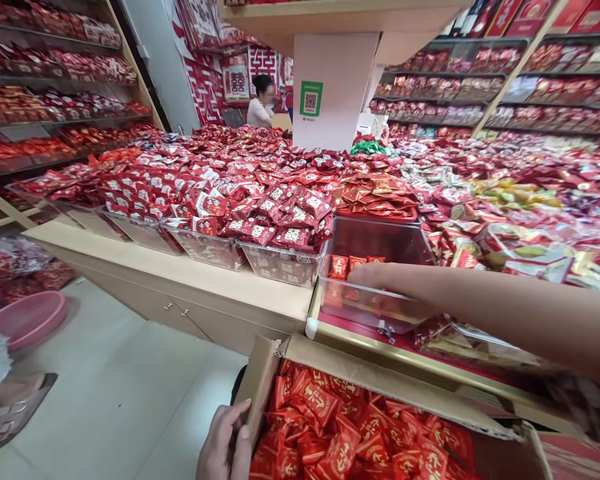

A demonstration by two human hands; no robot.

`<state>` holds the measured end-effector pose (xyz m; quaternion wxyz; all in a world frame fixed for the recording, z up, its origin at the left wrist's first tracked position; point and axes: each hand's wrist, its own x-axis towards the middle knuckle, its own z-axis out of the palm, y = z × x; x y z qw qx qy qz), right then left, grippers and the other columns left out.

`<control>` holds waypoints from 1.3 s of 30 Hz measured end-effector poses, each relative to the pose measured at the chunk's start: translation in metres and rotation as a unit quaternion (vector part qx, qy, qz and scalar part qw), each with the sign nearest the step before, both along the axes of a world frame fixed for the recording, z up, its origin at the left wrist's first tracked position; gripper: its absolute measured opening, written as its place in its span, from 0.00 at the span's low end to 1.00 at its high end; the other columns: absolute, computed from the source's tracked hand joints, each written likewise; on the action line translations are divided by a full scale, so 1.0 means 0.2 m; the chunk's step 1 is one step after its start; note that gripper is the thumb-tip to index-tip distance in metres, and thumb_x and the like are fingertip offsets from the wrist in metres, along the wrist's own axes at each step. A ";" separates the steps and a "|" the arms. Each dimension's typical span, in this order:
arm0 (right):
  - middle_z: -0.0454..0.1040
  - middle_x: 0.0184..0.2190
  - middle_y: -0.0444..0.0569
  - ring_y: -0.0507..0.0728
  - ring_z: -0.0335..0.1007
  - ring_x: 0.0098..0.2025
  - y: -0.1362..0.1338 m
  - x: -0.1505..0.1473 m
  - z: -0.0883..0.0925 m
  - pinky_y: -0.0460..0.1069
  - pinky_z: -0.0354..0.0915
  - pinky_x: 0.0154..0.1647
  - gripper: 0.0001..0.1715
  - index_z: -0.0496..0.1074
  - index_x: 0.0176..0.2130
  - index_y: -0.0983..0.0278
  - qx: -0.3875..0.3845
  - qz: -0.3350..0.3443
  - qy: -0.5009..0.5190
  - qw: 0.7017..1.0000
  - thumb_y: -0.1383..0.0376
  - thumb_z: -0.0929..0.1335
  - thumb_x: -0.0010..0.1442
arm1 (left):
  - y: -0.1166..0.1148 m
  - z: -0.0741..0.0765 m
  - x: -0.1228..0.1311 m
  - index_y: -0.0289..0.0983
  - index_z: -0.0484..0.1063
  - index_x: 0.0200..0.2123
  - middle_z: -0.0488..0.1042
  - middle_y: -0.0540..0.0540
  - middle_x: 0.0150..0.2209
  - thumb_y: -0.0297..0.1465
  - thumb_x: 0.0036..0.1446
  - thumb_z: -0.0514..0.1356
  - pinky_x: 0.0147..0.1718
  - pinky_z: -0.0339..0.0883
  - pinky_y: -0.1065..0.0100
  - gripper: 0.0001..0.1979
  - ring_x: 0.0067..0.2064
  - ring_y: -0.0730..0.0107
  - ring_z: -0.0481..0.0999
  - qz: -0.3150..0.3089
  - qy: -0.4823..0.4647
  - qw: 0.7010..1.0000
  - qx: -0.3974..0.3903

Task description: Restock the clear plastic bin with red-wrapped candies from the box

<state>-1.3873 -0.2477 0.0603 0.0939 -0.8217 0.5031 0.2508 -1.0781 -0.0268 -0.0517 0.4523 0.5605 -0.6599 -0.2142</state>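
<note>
My left hand [224, 441] grips the left edge of an open cardboard box [395, 387], thumb and fingers around the wall. Red wrapped candies [360, 433] with gold lettering fill this box. My right hand [385, 277] reaches from the right into a clear plastic bin [380, 233] on the counter. A few small red packets [339, 267] stand in a row at the bottom of that bin, close to my right fingertips. The fingers of this hand are mostly hidden, so whether they hold a packet does not show.
Bins heaped with red candy packets [260, 213] line the counter [180, 257] to the left. A white pillar [330, 93] with a QR code stands behind. Stocked shelves [55, 63] flank the room. A person [260, 110] sits far back; another person's sandalled foot [17, 407] and a pink basin [30, 320] appear left.
</note>
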 end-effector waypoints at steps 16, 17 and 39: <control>0.75 0.35 0.53 0.59 0.71 0.37 -0.03 -0.04 -0.01 0.47 0.61 0.32 0.12 0.74 0.37 0.67 -0.012 -0.005 -0.002 1.000 0.68 0.64 0.51 | -0.01 0.00 0.03 0.39 0.65 0.43 0.69 0.47 0.34 0.29 0.57 0.49 0.31 0.66 0.70 0.11 0.34 0.68 0.71 -0.029 -0.035 0.999 -0.004; 0.75 0.36 0.54 0.59 0.71 0.37 -0.04 -0.05 -0.01 0.47 0.61 0.32 0.13 0.73 0.38 0.67 -0.022 -0.018 0.006 1.000 0.68 0.64 0.52 | -0.01 0.00 0.02 0.39 0.65 0.42 0.68 0.47 0.34 0.30 0.57 0.49 0.31 0.66 0.70 0.11 0.34 0.68 0.71 -0.020 -0.022 1.000 0.002; 0.68 0.45 0.53 0.59 0.68 0.42 -0.12 -0.01 0.01 0.49 0.62 0.37 0.16 0.72 0.42 0.61 -0.096 0.104 -0.014 0.990 0.62 0.63 0.53 | 0.02 -0.01 -0.02 0.39 0.64 0.42 0.66 0.46 0.33 0.37 0.59 0.47 0.33 0.64 0.66 0.13 0.35 0.65 0.68 0.018 0.059 0.997 0.053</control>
